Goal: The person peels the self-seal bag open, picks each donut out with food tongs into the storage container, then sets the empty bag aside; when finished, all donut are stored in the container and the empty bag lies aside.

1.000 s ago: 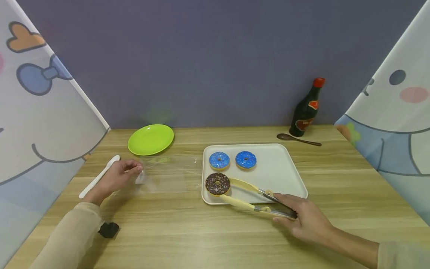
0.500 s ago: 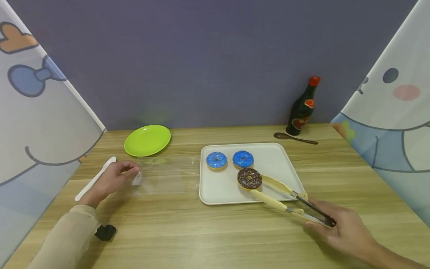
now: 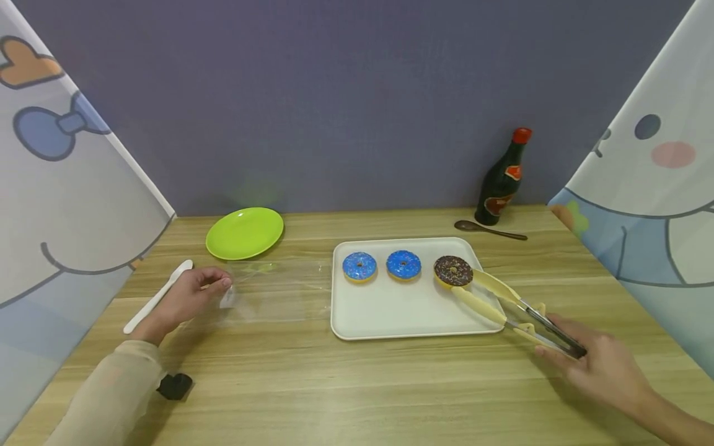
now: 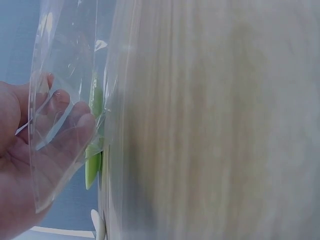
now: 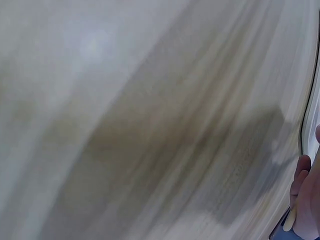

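Note:
My left hand pinches one end of a clear plastic bag that stretches across the table. The bag's film covers part of the fingers in the left wrist view. My right hand grips tongs with cream-coloured ends. Between those ends is a chocolate donut with sprinkles, over the right part of the white tray. Left of it on the tray are two blue-iced donuts, one at the far left and one in the middle. Only the right hand's edge shows in the right wrist view.
A green plate lies behind the bag. A white plastic knife-like utensil lies by the left hand. At the back right, a dark bottle stands behind a brown wooden spoon. Beside the left sleeve is a black object.
The right hand has carried the chocolate donut in the tongs rightward and back, from the tray's front left corner to beside the blue donuts. The left hand has stayed with the bag.

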